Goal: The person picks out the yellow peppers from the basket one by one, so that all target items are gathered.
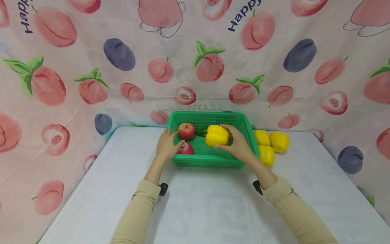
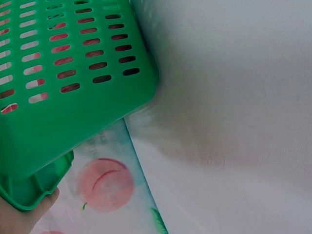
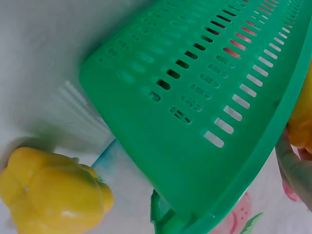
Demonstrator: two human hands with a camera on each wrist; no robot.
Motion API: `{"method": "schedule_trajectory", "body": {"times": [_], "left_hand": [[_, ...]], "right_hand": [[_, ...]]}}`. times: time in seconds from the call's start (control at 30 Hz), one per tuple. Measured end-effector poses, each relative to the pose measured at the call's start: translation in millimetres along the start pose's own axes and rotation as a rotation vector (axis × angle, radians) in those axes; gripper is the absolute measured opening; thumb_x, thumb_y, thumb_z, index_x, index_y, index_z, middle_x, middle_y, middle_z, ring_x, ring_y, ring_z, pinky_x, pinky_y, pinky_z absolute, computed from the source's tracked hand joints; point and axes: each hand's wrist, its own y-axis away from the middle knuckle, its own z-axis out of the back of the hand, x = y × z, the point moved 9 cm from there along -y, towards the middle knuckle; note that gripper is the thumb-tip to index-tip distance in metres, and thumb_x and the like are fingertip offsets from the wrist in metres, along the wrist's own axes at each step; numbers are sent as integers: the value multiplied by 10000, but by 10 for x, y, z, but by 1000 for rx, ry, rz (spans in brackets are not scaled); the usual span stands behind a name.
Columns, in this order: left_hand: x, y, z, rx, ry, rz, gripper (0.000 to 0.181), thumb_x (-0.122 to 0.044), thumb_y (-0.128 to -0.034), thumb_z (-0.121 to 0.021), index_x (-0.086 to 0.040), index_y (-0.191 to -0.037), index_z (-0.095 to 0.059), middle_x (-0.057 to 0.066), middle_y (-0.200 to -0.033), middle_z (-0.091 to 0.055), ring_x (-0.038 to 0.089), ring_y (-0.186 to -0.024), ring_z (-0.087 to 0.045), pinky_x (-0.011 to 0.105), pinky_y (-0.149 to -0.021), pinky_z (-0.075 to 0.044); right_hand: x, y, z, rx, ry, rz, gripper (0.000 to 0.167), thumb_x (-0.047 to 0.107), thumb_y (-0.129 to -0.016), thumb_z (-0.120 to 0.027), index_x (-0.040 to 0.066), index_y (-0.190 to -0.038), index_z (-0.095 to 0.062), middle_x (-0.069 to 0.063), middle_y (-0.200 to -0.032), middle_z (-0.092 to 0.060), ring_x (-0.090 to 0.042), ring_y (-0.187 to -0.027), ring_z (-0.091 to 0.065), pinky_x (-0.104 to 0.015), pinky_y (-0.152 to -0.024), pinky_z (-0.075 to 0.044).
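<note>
My right hand [image 1: 239, 144] grips a yellow bell pepper [image 1: 217, 135] over the green plastic basket [image 1: 210, 162], thumb on the near side and fingers on the far side. In the right wrist view, part of that hand [image 3: 295, 168] and the pepper show beyond the rim. My left hand [image 1: 167, 145] is at the basket's left rim, fingers spread and thumb reaching inward; in the left wrist view its fingers [image 2: 36, 212] touch the rim. Inside, a red apple [image 1: 186, 131] lies behind another red fruit [image 1: 186, 149], partly hidden. Something dark green [image 1: 201, 131] is mostly covered by the pepper.
Three more yellow bell peppers [image 1: 279, 141] lie on the white table [image 1: 201, 200], close against the basket's right side; one pepper [image 3: 53, 192] appears in the right wrist view. A fruit-printed cloth [image 1: 146, 91] hangs behind and at both sides.
</note>
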Motion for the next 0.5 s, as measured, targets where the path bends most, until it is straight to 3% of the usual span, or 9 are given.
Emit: {"method": "schedule_trajectory", "body": {"times": [0.13, 0.5], "left_hand": [[-4, -6, 5, -4, 8, 1, 599, -422, -938, -514, -48, -1399, -436, 267, -1526, -216, 391, -1448, -127, 507, -1180, -152], [1, 4, -4, -4, 13, 1, 601, -424, -940, -510, -44, -1399, -434, 270, -1525, -215, 394, -1446, -131, 508, -1179, -149]], "right_hand": [[-21, 66, 31, -30, -17, -17, 772, 197, -755, -790, 31, -1394, -390, -164, -1360, -462, -309, -1144, -504, -462, -920, -505], [-196, 256, 127, -95, -50, -156, 740, 226, -769, -783, 54, -1376, -395, -164, -1352, -455, -301, -1079, -494, -444, -873, -495]]}}
